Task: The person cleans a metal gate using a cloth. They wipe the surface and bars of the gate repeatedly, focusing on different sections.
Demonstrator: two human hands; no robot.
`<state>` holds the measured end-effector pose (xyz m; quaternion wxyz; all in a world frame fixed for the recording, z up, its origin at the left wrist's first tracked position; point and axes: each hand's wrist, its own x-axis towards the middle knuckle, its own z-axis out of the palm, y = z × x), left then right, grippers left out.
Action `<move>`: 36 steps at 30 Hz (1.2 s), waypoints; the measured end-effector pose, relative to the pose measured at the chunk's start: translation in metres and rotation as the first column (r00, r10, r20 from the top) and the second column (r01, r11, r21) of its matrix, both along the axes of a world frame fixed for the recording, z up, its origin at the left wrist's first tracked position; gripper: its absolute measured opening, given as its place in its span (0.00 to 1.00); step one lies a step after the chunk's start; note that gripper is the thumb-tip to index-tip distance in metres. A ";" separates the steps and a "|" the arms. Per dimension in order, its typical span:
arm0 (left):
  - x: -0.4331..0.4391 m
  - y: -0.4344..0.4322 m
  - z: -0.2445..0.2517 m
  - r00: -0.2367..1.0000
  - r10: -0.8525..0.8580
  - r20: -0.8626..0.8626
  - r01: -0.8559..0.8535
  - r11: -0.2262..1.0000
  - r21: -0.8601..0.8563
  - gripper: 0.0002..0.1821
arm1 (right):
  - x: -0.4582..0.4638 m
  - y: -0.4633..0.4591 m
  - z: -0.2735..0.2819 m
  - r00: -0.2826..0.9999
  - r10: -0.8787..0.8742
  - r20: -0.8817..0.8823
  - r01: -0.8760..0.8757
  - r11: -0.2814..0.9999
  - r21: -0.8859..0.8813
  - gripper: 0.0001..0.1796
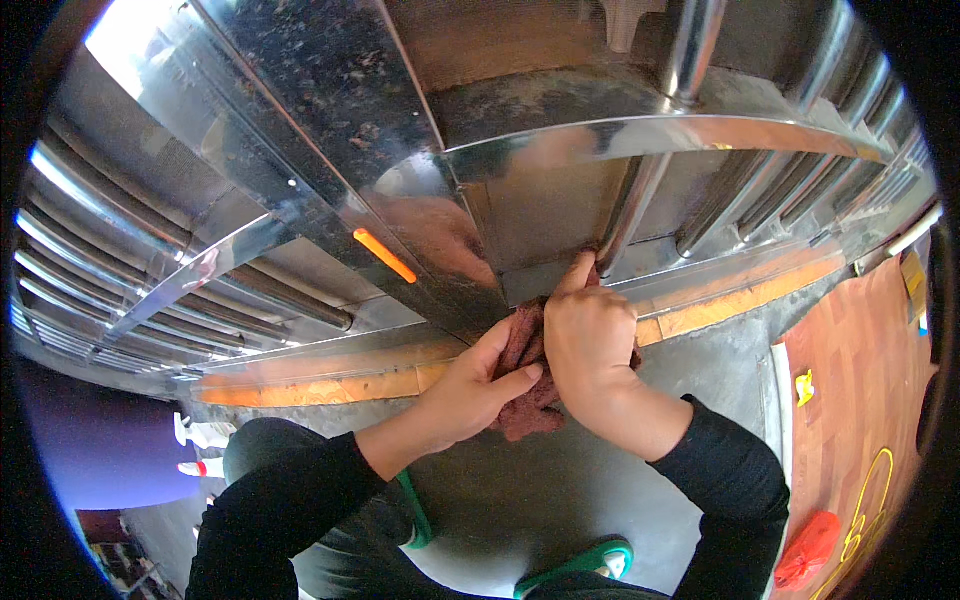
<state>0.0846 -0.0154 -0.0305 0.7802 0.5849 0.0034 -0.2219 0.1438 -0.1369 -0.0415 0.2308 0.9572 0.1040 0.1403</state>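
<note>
A reddish-brown cloth (pixel 529 416) is bunched between my two hands, its loose folds hanging below them. My left hand (pixel 480 382) grips it with the thumb laid across the front. Over the cloth's upper right side, my right hand (pixel 592 337) is curled around it, with one finger stretched up to the foot of a shiny metal bar (pixel 637 210). That bar stands in a window frame of polished metal (pixel 480 112). Both hands are at the frame's lower part, and my right hand hides some of the cloth.
An orange strip (pixel 385 256) is on the metal post. More bars (pixel 240 285) run to the left. A wood-patterned sheet (pixel 847 352) at right carries a yellow cord (pixel 855 532) and a red plastic bag (pixel 808 551). White spray bottles (pixel 206 435) stand at left, near my knee.
</note>
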 end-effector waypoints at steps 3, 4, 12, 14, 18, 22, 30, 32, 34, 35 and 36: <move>0.002 0.002 -0.004 0.999 0.018 -0.049 -0.022 0.997 -0.075 0.29 | 0.015 0.000 0.007 0.986 0.005 -0.167 -0.001 1.000 0.022 0.16; 0.002 0.003 -0.005 0.999 0.023 -0.043 -0.026 0.997 -0.076 0.29 | 0.021 0.001 0.009 0.968 0.003 -0.252 0.008 0.999 0.043 0.15; 0.006 0.008 -0.024 0.997 0.007 0.082 -0.007 1.000 0.003 0.28 | 0.012 -0.019 0.006 0.978 0.082 -0.194 0.034 0.848 0.529 0.15; 0.007 0.010 -0.029 0.994 -0.032 0.104 0.025 0.997 0.071 0.27 | 0.008 -0.023 -0.003 0.985 0.128 -0.112 -0.028 0.768 0.640 0.16; 0.008 0.012 -0.034 0.986 -0.027 0.165 0.011 0.995 0.098 0.26 | 0.000 -0.032 -0.017 0.985 0.171 0.010 -0.131 0.715 0.687 0.22; 0.011 0.009 -0.030 0.991 0.010 0.133 -0.016 0.999 0.047 0.27 | -0.003 -0.046 -0.023 0.961 0.274 0.049 -0.211 0.606 0.766 0.25; 0.010 0.007 -0.017 0.998 -0.018 0.065 0.014 0.997 0.070 0.30 | 0.009 -0.065 -0.042 0.849 0.523 0.073 -0.006 -0.129 0.992 0.19; 0.008 0.007 -0.015 0.999 -0.014 0.031 0.012 0.998 0.063 0.29 | 0.008 -0.077 -0.044 0.770 0.633 -0.078 0.514 -0.543 0.664 0.18; 0.004 0.008 -0.013 1.000 -0.018 -0.006 0.018 0.998 0.056 0.28 | 0.004 -0.091 -0.042 0.696 0.716 -0.063 0.711 -0.673 0.202 0.20; 0.002 0.008 -0.012 0.999 -0.026 -0.040 0.027 0.999 0.029 0.27 | 0.002 -0.096 -0.041 0.703 0.704 -0.098 0.710 -0.686 0.161 0.21; 0.001 0.007 -0.012 0.999 -0.051 -0.009 0.051 0.996 0.076 0.25 | 0.000 -0.102 -0.039 0.708 0.701 -0.086 0.706 -0.700 0.111 0.22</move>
